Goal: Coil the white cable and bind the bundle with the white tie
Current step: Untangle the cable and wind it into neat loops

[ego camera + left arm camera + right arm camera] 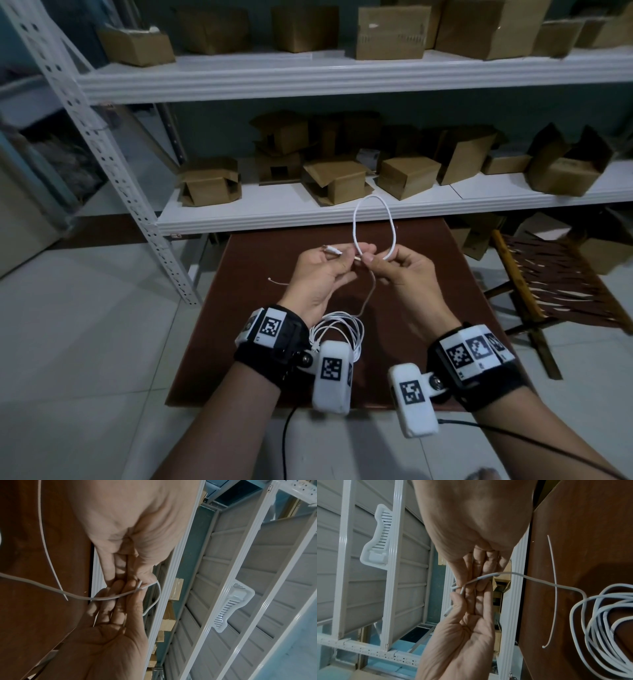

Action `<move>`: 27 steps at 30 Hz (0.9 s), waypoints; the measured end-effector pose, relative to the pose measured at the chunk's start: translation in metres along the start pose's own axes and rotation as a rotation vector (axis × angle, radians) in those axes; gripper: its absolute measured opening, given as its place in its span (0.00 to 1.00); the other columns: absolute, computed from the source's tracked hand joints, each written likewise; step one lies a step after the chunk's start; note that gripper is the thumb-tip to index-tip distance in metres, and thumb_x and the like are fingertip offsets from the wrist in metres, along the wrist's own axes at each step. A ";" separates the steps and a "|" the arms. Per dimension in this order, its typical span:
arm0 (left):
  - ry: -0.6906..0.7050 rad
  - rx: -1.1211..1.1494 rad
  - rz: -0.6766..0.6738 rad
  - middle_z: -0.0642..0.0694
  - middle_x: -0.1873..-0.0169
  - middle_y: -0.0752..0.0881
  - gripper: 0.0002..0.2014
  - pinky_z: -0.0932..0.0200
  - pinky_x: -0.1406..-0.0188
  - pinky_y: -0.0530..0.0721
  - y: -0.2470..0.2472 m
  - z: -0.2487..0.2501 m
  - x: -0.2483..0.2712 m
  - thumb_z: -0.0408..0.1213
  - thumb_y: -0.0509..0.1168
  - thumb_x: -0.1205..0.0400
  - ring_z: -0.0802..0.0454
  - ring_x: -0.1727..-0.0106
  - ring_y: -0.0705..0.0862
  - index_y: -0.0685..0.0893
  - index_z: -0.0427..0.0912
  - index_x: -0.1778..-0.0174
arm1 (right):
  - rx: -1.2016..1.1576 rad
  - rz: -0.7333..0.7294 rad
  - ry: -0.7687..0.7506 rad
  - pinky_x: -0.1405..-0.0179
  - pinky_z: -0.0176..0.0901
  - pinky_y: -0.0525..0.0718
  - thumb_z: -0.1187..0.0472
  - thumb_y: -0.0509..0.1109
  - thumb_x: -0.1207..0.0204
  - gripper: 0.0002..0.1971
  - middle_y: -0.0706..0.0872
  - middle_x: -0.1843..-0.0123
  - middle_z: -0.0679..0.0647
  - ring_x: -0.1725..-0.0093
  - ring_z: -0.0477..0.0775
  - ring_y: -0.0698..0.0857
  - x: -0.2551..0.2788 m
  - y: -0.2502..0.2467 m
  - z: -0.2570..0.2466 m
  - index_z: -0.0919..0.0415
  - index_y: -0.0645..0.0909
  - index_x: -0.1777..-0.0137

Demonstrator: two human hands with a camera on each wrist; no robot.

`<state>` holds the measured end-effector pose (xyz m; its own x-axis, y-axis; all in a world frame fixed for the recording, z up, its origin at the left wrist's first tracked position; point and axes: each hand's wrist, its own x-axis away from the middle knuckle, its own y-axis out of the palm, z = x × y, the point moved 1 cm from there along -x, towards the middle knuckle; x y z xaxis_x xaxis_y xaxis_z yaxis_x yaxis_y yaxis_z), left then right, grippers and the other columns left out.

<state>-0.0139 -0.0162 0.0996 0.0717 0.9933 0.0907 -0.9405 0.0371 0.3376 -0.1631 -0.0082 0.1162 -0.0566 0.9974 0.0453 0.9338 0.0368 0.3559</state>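
A: How much of the coiling can be judged done?

B: Very little. One loop of the white cable (pixel 374 222) is held up at the centre of the head view, above the brown table (pixel 445 291). Its crossing point is pinched between the left hand (pixel 317 274) and the right hand (pixel 400 270), which are brought together there, fingertips touching. The plug end is seen sticking out to the left of the left hand's fingers.

A: And the remainder of the cable?

B: It is left lying in a loose, tangled heap (pixel 604 622) on the table, at the lower middle of the head view, just beside the left wrist. A single strand is seen running from the pinch down to that heap. Most of the length is judged still to be gathered.

A: Has the tie been touched?

B: No. The white tie (pixel 553 588) is seen lying straight on the table, left of the left hand in the head view and apart from both hands. Binding is not yet begun.

A: What is left, then?

B: The heap has to be drawn up loop by loop into the pinch; then the tie has to be picked up and closed around the bundle.
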 end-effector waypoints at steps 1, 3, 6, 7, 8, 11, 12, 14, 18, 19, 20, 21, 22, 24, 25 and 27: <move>-0.006 -0.007 -0.004 0.40 0.38 0.94 0.10 0.46 0.25 0.83 0.000 0.000 0.000 0.32 0.64 0.09 0.48 0.33 0.91 0.92 0.39 0.42 | 0.024 -0.012 -0.005 0.71 0.30 0.84 0.77 0.76 0.22 0.07 0.92 0.68 0.55 0.72 0.43 0.89 -0.001 -0.001 0.001 0.70 0.82 0.58; -0.009 -0.015 -0.012 0.41 0.39 0.94 0.11 0.44 0.23 0.81 0.000 -0.001 0.001 0.34 0.64 0.09 0.46 0.31 0.90 0.93 0.40 0.43 | 0.117 -0.032 -0.029 0.66 0.30 0.86 0.77 0.77 0.23 0.04 0.93 0.66 0.55 0.68 0.44 0.91 -0.005 -0.004 0.002 0.72 0.84 0.56; -0.004 -0.021 0.004 0.38 0.40 0.94 0.10 0.46 0.25 0.84 0.000 -0.001 0.001 0.32 0.65 0.10 0.45 0.35 0.92 0.93 0.37 0.44 | 0.199 -0.063 -0.050 0.61 0.30 0.88 0.79 0.77 0.23 0.04 0.94 0.66 0.53 0.65 0.43 0.93 -0.009 -0.007 0.003 0.74 0.84 0.55; -0.001 -0.026 0.016 0.37 0.42 0.94 0.09 0.46 0.26 0.85 0.000 -0.002 0.001 0.31 0.66 0.10 0.45 0.37 0.93 0.93 0.37 0.46 | 0.213 -0.065 -0.058 0.61 0.31 0.88 0.79 0.77 0.23 0.04 0.94 0.66 0.53 0.65 0.43 0.93 -0.010 -0.009 0.004 0.74 0.84 0.55; 0.002 -0.031 0.031 0.37 0.42 0.95 0.08 0.45 0.25 0.85 0.000 -0.003 0.001 0.30 0.67 0.11 0.45 0.37 0.93 0.93 0.36 0.47 | 0.224 -0.068 -0.067 0.61 0.31 0.88 0.78 0.77 0.23 0.04 0.94 0.65 0.54 0.64 0.43 0.93 -0.010 -0.009 0.004 0.74 0.84 0.55; 0.007 -0.001 0.085 0.34 0.44 0.94 0.06 0.38 0.22 0.82 0.001 -0.005 0.000 0.29 0.69 0.13 0.39 0.36 0.93 0.92 0.32 0.48 | 0.219 -0.074 -0.057 0.60 0.35 0.90 0.76 0.78 0.23 0.06 0.95 0.60 0.60 0.61 0.49 0.94 -0.010 -0.011 0.006 0.79 0.84 0.52; 0.012 0.026 0.100 0.33 0.44 0.94 0.06 0.37 0.22 0.82 0.002 -0.004 0.000 0.28 0.69 0.13 0.37 0.37 0.93 0.91 0.31 0.49 | 0.205 -0.080 -0.047 0.58 0.37 0.91 0.75 0.78 0.22 0.10 0.95 0.56 0.67 0.58 0.54 0.93 -0.011 -0.011 0.006 0.83 0.83 0.49; 0.027 0.074 0.108 0.31 0.44 0.94 0.06 0.38 0.24 0.84 0.003 0.000 0.001 0.27 0.67 0.12 0.37 0.39 0.93 0.89 0.31 0.51 | 0.182 -0.096 -0.032 0.58 0.39 0.92 0.73 0.78 0.21 0.14 0.90 0.51 0.79 0.56 0.61 0.91 -0.011 -0.011 0.007 0.85 0.81 0.44; 0.055 0.302 0.115 0.34 0.52 0.94 0.11 0.41 0.39 0.92 0.004 0.008 0.000 0.30 0.54 0.05 0.39 0.45 0.95 0.78 0.36 0.50 | 0.201 -0.127 -0.027 0.67 0.34 0.87 0.73 0.77 0.21 0.09 0.88 0.62 0.69 0.69 0.48 0.89 -0.012 -0.009 0.012 0.79 0.84 0.46; 0.058 0.380 0.137 0.37 0.59 0.92 0.12 0.44 0.46 0.94 0.004 0.009 -0.001 0.29 0.51 0.04 0.41 0.51 0.95 0.77 0.36 0.51 | 0.225 -0.130 -0.030 0.68 0.32 0.86 0.74 0.77 0.21 0.08 0.88 0.64 0.66 0.70 0.46 0.88 -0.012 -0.010 0.013 0.79 0.84 0.47; 0.062 0.444 0.160 0.39 0.64 0.88 0.13 0.47 0.51 0.94 0.003 0.010 -0.003 0.28 0.49 0.04 0.44 0.57 0.93 0.76 0.36 0.52 | 0.252 -0.130 -0.034 0.68 0.31 0.85 0.74 0.77 0.21 0.08 0.87 0.66 0.64 0.71 0.44 0.87 -0.011 -0.010 0.014 0.80 0.84 0.48; 0.064 0.491 0.176 0.42 0.68 0.83 0.14 0.50 0.54 0.94 0.003 0.010 -0.004 0.27 0.48 0.05 0.47 0.63 0.89 0.75 0.37 0.53 | 0.278 -0.128 -0.038 0.68 0.29 0.83 0.75 0.77 0.21 0.07 0.87 0.67 0.63 0.73 0.42 0.86 -0.010 -0.011 0.014 0.81 0.85 0.48; 0.061 0.525 0.185 0.44 0.70 0.77 0.15 0.53 0.57 0.92 0.003 0.010 -0.005 0.27 0.48 0.05 0.50 0.68 0.83 0.75 0.38 0.55 | 0.302 -0.128 -0.042 0.69 0.28 0.82 0.76 0.77 0.21 0.06 0.86 0.68 0.62 0.73 0.41 0.85 -0.009 -0.011 0.013 0.81 0.85 0.49; 0.039 0.588 0.183 0.48 0.72 0.71 0.14 0.59 0.66 0.86 0.002 0.012 -0.006 0.28 0.49 0.06 0.55 0.74 0.71 0.74 0.40 0.56 | 0.346 -0.149 -0.049 0.68 0.27 0.81 0.75 0.78 0.22 0.05 0.85 0.68 0.63 0.73 0.41 0.83 -0.009 -0.011 0.011 0.80 0.87 0.52; 0.030 0.611 0.175 0.50 0.73 0.69 0.14 0.61 0.70 0.81 0.001 0.012 -0.006 0.29 0.49 0.07 0.56 0.75 0.67 0.74 0.40 0.57 | 0.376 -0.161 -0.053 0.68 0.29 0.79 0.74 0.80 0.23 0.05 0.84 0.68 0.63 0.73 0.43 0.81 -0.010 -0.010 0.011 0.78 0.88 0.53; 0.029 0.635 0.155 0.52 0.75 0.66 0.14 0.63 0.75 0.73 -0.001 0.013 -0.006 0.30 0.50 0.08 0.58 0.77 0.63 0.74 0.41 0.59 | 0.444 -0.177 -0.060 0.69 0.32 0.71 0.68 0.83 0.24 0.08 0.80 0.69 0.62 0.71 0.50 0.74 -0.011 -0.011 0.010 0.75 0.90 0.56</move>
<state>-0.0086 -0.0239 0.1109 -0.0664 0.9848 0.1604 -0.5597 -0.1698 0.8111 -0.1691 -0.0187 0.1020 -0.2196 0.9748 -0.0385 0.9731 0.2160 -0.0801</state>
